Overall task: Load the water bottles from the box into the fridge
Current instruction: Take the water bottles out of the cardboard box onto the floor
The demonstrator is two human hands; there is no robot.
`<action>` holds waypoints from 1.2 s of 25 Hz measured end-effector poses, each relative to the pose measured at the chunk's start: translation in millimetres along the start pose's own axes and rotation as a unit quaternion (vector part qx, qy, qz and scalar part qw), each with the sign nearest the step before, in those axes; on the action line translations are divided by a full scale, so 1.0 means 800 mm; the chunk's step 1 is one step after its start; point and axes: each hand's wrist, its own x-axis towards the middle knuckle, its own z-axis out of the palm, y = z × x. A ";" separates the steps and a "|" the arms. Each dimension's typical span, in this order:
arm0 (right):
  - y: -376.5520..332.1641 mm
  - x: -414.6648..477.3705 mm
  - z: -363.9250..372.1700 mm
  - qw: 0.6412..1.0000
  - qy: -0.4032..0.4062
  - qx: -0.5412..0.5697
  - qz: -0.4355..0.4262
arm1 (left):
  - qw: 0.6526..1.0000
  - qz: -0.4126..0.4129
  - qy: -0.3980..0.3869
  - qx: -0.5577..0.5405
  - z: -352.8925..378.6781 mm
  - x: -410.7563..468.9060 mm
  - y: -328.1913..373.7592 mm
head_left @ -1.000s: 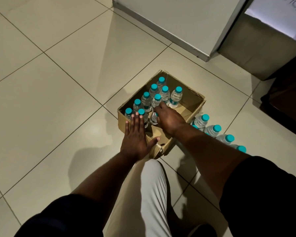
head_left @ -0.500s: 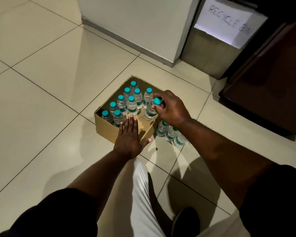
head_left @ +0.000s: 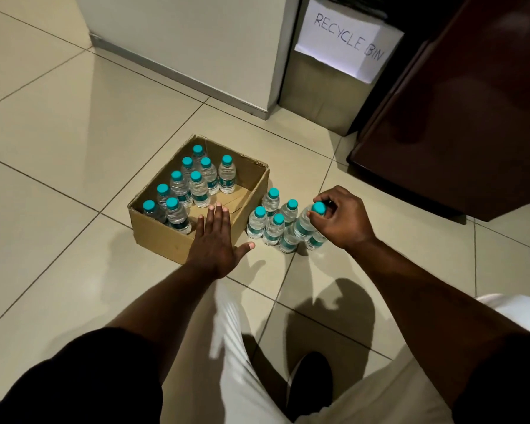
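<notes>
An open cardboard box [head_left: 162, 237] sits on the tiled floor and holds several small clear water bottles [head_left: 198, 188] with teal caps, standing upright in its left part. Right of the box, several more bottles [head_left: 268, 220] stand on the floor in a cluster. My right hand [head_left: 340, 220] grips one tilted bottle [head_left: 305, 223] by its teal cap at the cluster's right side. My left hand [head_left: 216, 244] rests flat with straight fingers on the box's near right corner.
A dark brown fridge door [head_left: 459, 111] stands at the upper right. Beside it is a bin bearing a paper sign reading RECYCLE BIN [head_left: 348, 41]. A white wall panel [head_left: 181, 38] rises behind the box. My white-trousered legs and a dark shoe [head_left: 311, 381] fill the bottom.
My right hand lifted a bottle out of the box and carried it right, over to the cluster on the floor. My left hand stayed on the box. The view shifted.
</notes>
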 end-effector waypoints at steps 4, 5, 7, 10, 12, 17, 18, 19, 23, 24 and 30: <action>0.019 -0.013 -0.004 0.999 0.023 0.017 0.041 | 1.000 -0.002 -0.007 0.001 0.005 0.000 0.002; 0.021 -0.012 -0.004 0.998 0.029 0.025 0.044 | 1.000 -0.005 -0.011 -0.001 0.007 0.001 0.002; 0.023 -0.011 -0.004 0.998 0.033 0.037 0.045 | 1.000 -0.009 -0.022 -0.002 0.010 0.003 0.000; 0.026 -0.009 -0.005 0.997 0.035 0.054 0.046 | 0.999 -0.012 -0.033 -0.004 0.014 0.005 -0.003; 0.029 -0.009 -0.007 0.996 0.035 0.060 0.048 | 0.999 -0.014 -0.037 -0.002 0.016 0.007 -0.005; 0.045 -0.011 -0.013 0.997 0.018 0.041 0.057 | 0.999 -0.021 -0.036 -0.007 0.020 0.011 -0.003; 0.047 -0.013 -0.012 0.998 0.004 0.025 0.056 | 0.999 -0.021 -0.036 -0.010 0.020 0.011 -0.002; 0.050 -0.015 -0.010 0.998 -0.018 0.002 0.052 | 0.999 -0.021 -0.036 -0.011 0.019 0.011 -0.002; 0.056 -0.023 0.019 0.985 -0.110 -0.101 0.084 | 0.999 -0.021 -0.037 -0.011 0.018 0.009 -0.003; 0.058 -0.025 0.027 0.979 -0.128 -0.123 0.101 | 0.999 -0.019 -0.037 -0.013 0.018 0.008 -0.004; 0.066 -0.029 0.063 0.957 -0.184 -0.169 0.148 | 0.999 -0.012 -0.040 -0.019 0.017 0.006 -0.003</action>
